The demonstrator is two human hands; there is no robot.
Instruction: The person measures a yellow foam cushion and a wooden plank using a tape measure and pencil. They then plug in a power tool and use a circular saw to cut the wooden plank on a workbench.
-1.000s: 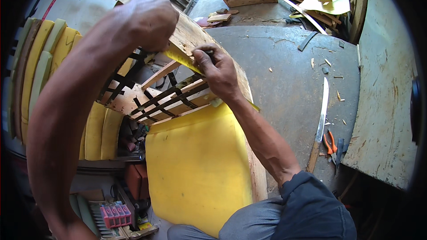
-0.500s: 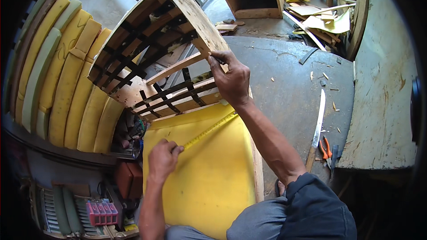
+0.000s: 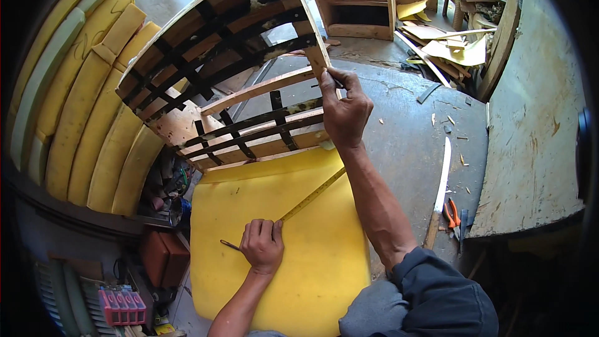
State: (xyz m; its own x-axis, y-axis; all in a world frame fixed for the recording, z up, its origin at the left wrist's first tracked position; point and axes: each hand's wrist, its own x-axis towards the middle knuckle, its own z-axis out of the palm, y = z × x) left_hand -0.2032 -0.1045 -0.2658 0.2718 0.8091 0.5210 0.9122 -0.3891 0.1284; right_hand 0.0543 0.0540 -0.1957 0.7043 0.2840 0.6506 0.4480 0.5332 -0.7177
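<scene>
Two hands are closed: the left hand around a yellow tape measure over a yellow foam cushion, the right hand pinching the edge of a webbed wooden chair frame. The right forearm hides the tape's far end. Rightward of it lie a long knife and orange-handled pliers; beyond the right hand, wood scraps; ahead-left of the left hand, upright foam pads.

A long knife lies near orange-handled pliers; foam pads stand at left.
</scene>
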